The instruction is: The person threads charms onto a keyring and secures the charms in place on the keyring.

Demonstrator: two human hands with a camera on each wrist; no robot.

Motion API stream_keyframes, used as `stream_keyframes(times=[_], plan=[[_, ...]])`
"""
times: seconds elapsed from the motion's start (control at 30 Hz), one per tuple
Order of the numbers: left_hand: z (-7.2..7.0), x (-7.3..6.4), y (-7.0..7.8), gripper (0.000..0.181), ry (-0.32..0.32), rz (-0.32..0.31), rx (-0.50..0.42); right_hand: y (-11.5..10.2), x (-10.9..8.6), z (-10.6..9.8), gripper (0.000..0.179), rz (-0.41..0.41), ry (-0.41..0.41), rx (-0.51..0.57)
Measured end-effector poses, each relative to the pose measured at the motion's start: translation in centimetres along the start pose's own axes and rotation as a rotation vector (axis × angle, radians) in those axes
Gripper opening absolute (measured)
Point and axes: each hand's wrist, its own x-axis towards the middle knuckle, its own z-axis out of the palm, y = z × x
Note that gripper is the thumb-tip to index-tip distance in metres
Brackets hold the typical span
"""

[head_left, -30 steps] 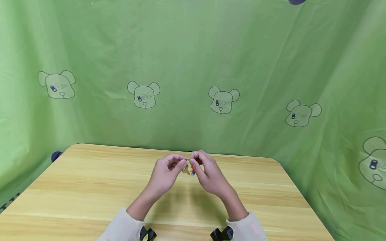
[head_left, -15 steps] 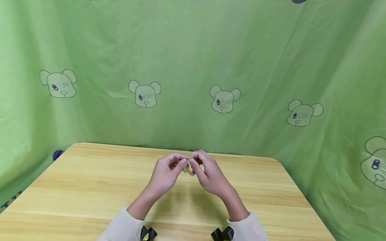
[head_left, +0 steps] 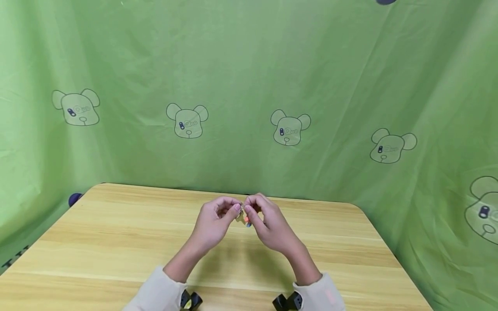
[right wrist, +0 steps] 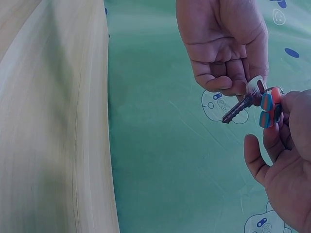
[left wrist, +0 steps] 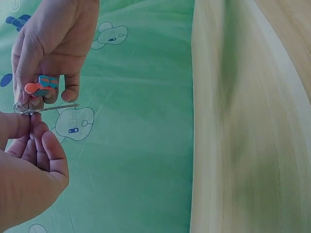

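Note:
Above the table, both hands meet around a small key point(head_left: 240, 217) on a ring. My left hand point(head_left: 215, 220) pinches the key near its head with thumb and forefinger; the toothed blade of the key point(right wrist: 238, 108) points away from the fingers in the right wrist view. Thumb and forefinger of my right hand point(head_left: 271, 224) pinch the thin metal key ring point(right wrist: 275, 89). Beside it hangs a small orange and blue charm point(left wrist: 43, 86), close to the right fingers. Fingertips partly hide where key and ring join.
Beneath the hands lies a wood-grain table point(head_left: 128, 242) with rounded far corners. A green curtain point(head_left: 233, 77) printed with bear heads hangs behind and around it. Black wrist cameras point(head_left: 287, 301) sit by the light sleeves.
Between the fingers the key turns slightly, looking narrower half a second ago and broader now. Both hands stay nearly in place, and the head view shifts very little.

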Motion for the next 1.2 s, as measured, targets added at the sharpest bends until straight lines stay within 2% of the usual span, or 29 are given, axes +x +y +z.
stream_keyframes(times=[0.43,0.8,1.2], plan=[[0.20,-0.10,-0.16,0.011,0.004,-0.001,-0.003,0.09,0.11,-0.08,0.005,-0.028,-0.016,-0.037],[0.36,-0.08,-0.31,0.011,0.006,-0.004,-0.018,0.10,0.07,-0.08,0.007,-0.005,-0.017,-0.046],[0.36,0.01,-0.50,0.011,0.053,-0.014,-0.014,-0.13,0.11,0.09,0.005,-0.012,-0.022,-0.028]])
